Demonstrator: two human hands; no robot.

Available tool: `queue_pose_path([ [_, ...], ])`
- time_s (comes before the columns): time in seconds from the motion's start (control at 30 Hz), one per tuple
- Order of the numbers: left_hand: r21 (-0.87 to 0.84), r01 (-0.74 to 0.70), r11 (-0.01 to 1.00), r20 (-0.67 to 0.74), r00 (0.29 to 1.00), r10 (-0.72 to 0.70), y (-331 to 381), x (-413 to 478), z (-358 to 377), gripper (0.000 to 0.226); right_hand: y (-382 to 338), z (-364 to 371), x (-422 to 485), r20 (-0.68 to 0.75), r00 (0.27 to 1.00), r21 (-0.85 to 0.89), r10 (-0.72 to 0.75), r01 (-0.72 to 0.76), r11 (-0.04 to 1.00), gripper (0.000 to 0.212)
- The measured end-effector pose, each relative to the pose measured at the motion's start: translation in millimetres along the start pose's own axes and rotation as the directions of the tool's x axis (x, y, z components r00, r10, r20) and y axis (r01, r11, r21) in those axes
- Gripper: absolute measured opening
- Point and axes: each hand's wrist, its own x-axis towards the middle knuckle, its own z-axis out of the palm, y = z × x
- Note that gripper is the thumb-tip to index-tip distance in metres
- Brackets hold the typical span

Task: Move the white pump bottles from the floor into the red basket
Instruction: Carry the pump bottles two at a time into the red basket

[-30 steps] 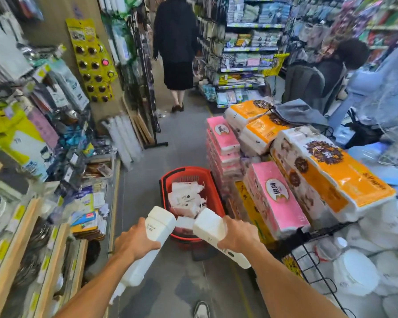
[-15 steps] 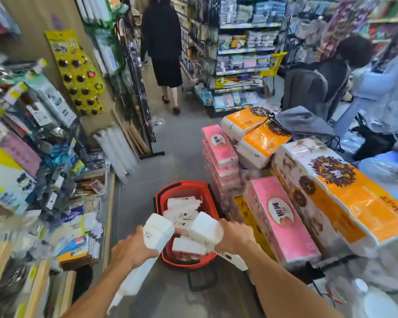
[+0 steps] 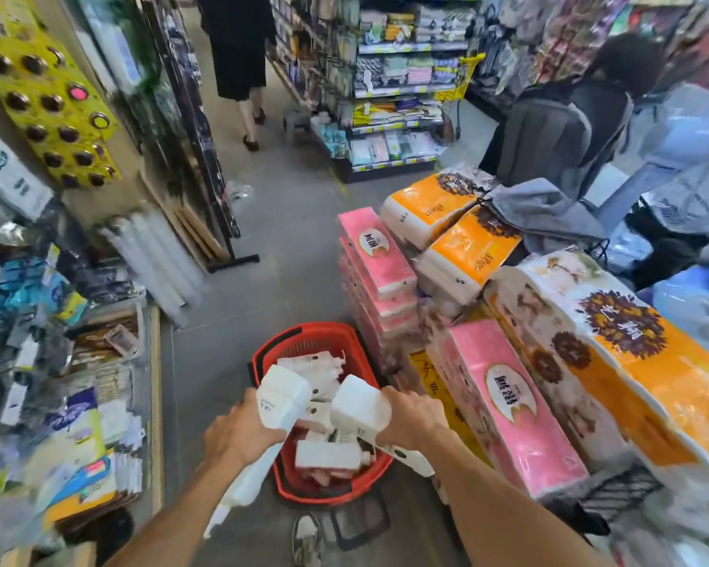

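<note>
Two blocky white bottles (image 3: 283, 403) above basket (image 3: 328, 341)

To our right a stack of pink tissue packs (image 3: 375, 255) beside orange packs (image 3: 430, 202), a grey cloth (image 3: 545, 210) just behind them, on our left a yellow card (image 3: 54, 112) of round knobs, ahead of us a person in black (image 3: 238, 47) near stocked shelves (image 3: 402, 92), another person (image 3: 569, 128) crouching farther right

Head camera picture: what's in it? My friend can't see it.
The left hand holds one white pump bottle and the right hand a second bottle, over a red basket that already holds more bottles. Pink and orange tissue packs stand to its right.
</note>
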Motion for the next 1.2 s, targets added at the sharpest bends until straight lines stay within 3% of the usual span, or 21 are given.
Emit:
queue_pose_path([
  [0.27,0.028,0.001,1.000,0.032,1.000,-0.002,11,60,1,0.082,-8,-3,47,0.061,0.995,0.084,0.080,-0.085,0.993,0.076],
  [0.57,-0.033,0.158,0.987,0.176,0.973,-0.149,25,107,52,0.083,1,36,115,0.228,0.972,0.110,0.050,-0.077,0.991,0.075],
  [0.93,-0.073,0.344,0.936,0.331,0.894,-0.302,10,194,195,0.080,20,171,213,0.464,0.886,0.027,0.000,-0.014,1.000,0.083],
  [1.2,-0.179,0.456,0.872,0.335,0.861,-0.382,5,283,294,0.092,25,261,310,0.465,0.884,-0.026,-0.041,0.061,0.998,0.098],
])
